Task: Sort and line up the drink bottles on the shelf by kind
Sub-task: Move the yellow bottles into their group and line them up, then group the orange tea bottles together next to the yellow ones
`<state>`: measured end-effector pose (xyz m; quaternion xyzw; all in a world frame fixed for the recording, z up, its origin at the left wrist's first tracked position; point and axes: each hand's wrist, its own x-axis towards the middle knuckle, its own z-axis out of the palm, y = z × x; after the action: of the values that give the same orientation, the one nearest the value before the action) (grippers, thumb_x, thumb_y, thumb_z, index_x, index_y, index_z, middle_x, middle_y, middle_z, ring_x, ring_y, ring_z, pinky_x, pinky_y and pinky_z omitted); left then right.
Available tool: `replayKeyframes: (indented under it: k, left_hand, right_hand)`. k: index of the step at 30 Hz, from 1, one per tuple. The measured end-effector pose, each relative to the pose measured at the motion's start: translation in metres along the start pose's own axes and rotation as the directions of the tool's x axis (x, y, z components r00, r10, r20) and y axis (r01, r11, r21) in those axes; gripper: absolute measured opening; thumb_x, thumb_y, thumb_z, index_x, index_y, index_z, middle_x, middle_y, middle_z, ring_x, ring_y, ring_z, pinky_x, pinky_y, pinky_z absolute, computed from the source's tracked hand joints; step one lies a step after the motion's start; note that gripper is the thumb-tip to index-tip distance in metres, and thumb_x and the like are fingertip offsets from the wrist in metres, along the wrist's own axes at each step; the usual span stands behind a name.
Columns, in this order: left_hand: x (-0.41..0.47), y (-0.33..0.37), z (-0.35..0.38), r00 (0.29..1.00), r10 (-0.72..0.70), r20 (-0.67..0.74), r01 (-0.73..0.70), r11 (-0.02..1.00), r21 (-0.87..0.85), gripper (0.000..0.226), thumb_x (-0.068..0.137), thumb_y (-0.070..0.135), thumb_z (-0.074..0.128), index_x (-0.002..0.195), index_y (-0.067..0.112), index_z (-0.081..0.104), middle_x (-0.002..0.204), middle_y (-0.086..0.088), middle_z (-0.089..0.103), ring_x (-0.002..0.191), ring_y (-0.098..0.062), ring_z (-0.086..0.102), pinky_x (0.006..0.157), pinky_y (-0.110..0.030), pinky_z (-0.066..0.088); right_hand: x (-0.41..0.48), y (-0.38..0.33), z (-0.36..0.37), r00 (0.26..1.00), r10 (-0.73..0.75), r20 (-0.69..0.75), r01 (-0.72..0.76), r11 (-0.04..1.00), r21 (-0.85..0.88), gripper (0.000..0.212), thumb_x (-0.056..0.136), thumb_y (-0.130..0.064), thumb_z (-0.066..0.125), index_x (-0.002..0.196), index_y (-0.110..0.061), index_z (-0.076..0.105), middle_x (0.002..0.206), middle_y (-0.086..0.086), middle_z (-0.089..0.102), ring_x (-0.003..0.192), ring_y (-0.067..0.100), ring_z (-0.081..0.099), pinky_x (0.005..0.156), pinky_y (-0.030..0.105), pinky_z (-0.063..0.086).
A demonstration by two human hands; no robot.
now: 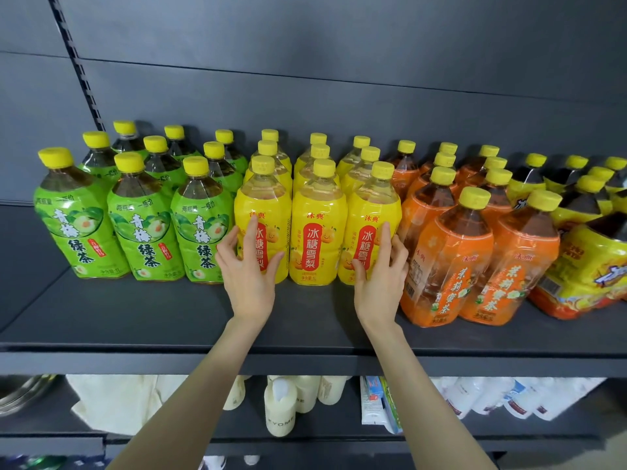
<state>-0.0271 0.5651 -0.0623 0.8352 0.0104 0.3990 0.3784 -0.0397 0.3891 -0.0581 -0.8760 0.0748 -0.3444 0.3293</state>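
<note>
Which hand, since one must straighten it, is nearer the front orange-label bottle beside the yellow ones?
Right. The right hand holds the rightmost front yellow bottle, beside the orange-label bottle; the left hand holds the leftmost yellow bottle, farther off.

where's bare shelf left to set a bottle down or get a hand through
Bare shelf runs along the front edge before the green bottles and yellow bottles, and at the far left end. Crowded: the orange bottles and yellow-wrapped pack stand nearer the edge, and rows are packed tight.
</note>
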Motion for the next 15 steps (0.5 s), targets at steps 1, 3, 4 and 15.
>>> replayKeyframes:
  k: [1,3,4,15]
  left_hand:
    - [0.000,0.001,-0.003,1.000,0.005,0.014,-0.005,1.000,0.000,0.072,0.078,0.020,0.077,0.141,0.014,0.043,0.129,-0.028,0.041,0.120,-0.043,0.043,0.089,-0.052,0.045]
    - [-0.002,0.002,-0.010,0.999,0.014,0.044,-0.014,1.000,-0.005,0.069,0.081,0.020,0.075,0.141,0.013,0.041,0.131,-0.026,0.041,0.123,-0.041,0.042,0.088,-0.046,0.045]
    - [-0.004,0.003,-0.014,0.998,0.016,0.055,-0.016,1.000,-0.009,0.066,0.083,0.020,0.073,0.140,0.011,0.043,0.132,-0.024,0.041,0.124,-0.039,0.042,0.088,-0.043,0.044]
    - [-0.025,0.044,-0.029,0.978,0.020,0.206,0.028,0.974,-0.226,0.017,0.088,0.019,0.065,0.101,0.008,0.068,0.092,-0.001,0.069,0.079,-0.011,0.063,0.068,-0.014,0.047]
  right_hand:
    - [0.000,0.000,-0.002,1.000,-0.007,0.019,0.007,1.000,0.005,0.077,0.090,-0.016,0.065,0.152,-0.020,0.019,0.150,0.018,0.029,0.135,0.037,0.033,0.103,0.049,0.038]
    - [-0.002,0.000,-0.006,0.998,-0.013,0.059,0.012,1.000,0.011,0.076,0.092,-0.017,0.062,0.152,-0.020,0.017,0.153,0.017,0.025,0.139,0.034,0.030,0.106,0.048,0.036]
    - [-0.004,-0.001,-0.009,0.997,-0.010,0.079,0.009,1.000,0.011,0.073,0.093,-0.019,0.061,0.152,-0.020,0.018,0.155,0.016,0.023,0.140,0.033,0.029,0.107,0.047,0.037]
    - [-0.019,-0.011,-0.077,0.994,-0.056,-0.091,0.070,0.984,0.164,0.018,0.092,-0.014,0.061,0.106,-0.004,0.067,0.104,0.011,0.067,0.091,0.024,0.063,0.078,0.040,0.052]
